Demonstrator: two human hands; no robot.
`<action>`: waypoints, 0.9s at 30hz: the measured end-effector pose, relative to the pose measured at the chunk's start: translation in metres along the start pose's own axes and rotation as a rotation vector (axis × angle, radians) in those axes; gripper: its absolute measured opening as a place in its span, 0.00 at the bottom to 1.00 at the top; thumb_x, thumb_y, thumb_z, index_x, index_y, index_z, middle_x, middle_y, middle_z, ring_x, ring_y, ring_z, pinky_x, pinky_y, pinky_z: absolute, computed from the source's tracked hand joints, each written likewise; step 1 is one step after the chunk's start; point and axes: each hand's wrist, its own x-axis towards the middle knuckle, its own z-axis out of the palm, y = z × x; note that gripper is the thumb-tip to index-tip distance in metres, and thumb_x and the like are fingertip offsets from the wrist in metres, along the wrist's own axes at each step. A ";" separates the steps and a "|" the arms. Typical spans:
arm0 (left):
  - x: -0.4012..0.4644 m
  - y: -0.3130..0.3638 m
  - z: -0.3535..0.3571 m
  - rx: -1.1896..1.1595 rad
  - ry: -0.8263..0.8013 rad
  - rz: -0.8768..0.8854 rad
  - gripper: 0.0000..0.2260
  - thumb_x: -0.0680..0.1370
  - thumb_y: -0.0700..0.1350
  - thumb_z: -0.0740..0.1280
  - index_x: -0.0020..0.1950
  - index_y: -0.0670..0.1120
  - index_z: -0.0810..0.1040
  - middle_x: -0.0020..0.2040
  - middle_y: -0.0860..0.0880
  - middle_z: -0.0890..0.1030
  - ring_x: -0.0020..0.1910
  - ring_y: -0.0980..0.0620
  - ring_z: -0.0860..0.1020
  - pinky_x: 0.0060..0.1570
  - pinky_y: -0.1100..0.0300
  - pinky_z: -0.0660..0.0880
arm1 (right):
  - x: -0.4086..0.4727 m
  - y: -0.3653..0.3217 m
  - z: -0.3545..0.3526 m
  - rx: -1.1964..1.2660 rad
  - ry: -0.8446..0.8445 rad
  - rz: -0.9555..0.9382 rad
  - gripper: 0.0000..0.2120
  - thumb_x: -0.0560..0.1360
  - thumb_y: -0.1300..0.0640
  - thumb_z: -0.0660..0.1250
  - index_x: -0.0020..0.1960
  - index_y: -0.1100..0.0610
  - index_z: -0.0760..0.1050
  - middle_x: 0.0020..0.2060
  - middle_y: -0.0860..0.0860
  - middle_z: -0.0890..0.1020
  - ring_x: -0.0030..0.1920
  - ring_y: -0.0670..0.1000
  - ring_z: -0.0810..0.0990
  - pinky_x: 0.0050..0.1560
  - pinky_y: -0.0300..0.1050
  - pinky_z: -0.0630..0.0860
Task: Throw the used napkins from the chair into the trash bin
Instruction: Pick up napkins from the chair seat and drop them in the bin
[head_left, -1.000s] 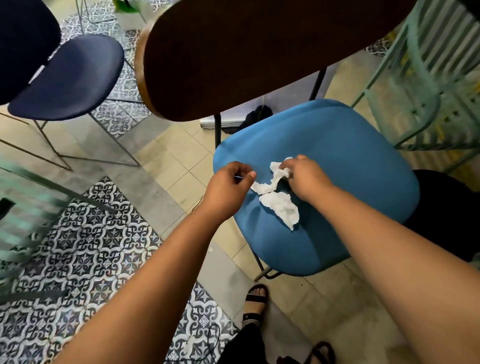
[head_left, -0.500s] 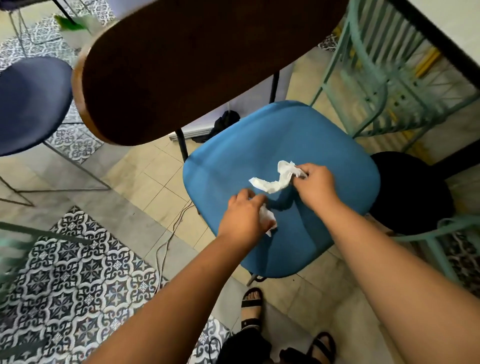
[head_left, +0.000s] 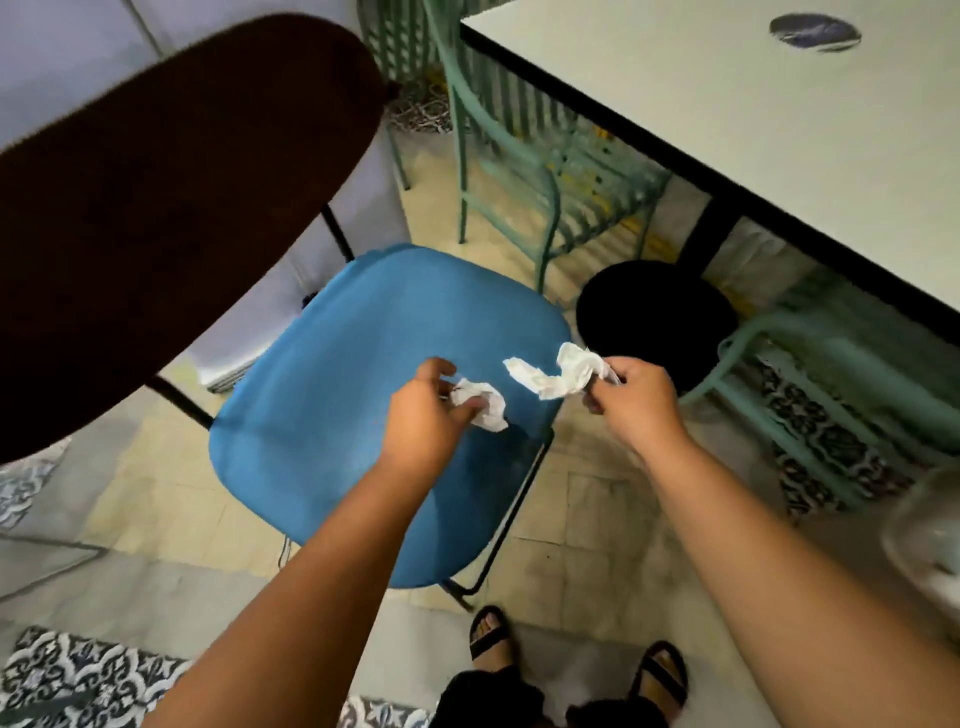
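Napkins (head_left: 550, 376) held above blue chair (head_left: 332, 395), tiled floor (head_left: 587, 509).

Single head-worn wide-angle view, taken from standing height and aimed steeply down and forward. The blue chair seat (head_left: 332, 415) is centred and seen close from above; both forearms enter from the bottom edge, and the sandalled feet (head_left: 571, 660) are caught at the lower edge. A white tabletop (head_left: 753, 156) fills the upper right corner. Edges are blurred and bent by the lens. No second view is given.
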 end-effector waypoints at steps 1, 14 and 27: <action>0.001 0.012 0.009 -0.011 -0.010 0.021 0.19 0.72 0.47 0.75 0.59 0.45 0.75 0.46 0.50 0.79 0.42 0.51 0.77 0.36 0.69 0.65 | 0.000 0.010 -0.016 0.043 0.025 0.034 0.04 0.68 0.59 0.68 0.38 0.53 0.81 0.32 0.53 0.82 0.35 0.54 0.81 0.41 0.53 0.79; -0.057 0.156 0.229 0.197 -0.409 0.254 0.16 0.70 0.57 0.75 0.46 0.46 0.80 0.37 0.51 0.80 0.37 0.52 0.80 0.38 0.58 0.77 | -0.066 0.214 -0.221 0.363 0.351 0.478 0.02 0.72 0.62 0.70 0.41 0.57 0.80 0.34 0.58 0.81 0.34 0.53 0.76 0.41 0.49 0.74; -0.145 0.241 0.466 0.255 -0.622 0.268 0.16 0.71 0.58 0.73 0.48 0.48 0.79 0.42 0.54 0.79 0.38 0.57 0.76 0.35 0.66 0.70 | -0.057 0.384 -0.345 0.122 0.449 0.642 0.05 0.72 0.60 0.69 0.45 0.60 0.82 0.36 0.53 0.81 0.40 0.52 0.78 0.38 0.40 0.66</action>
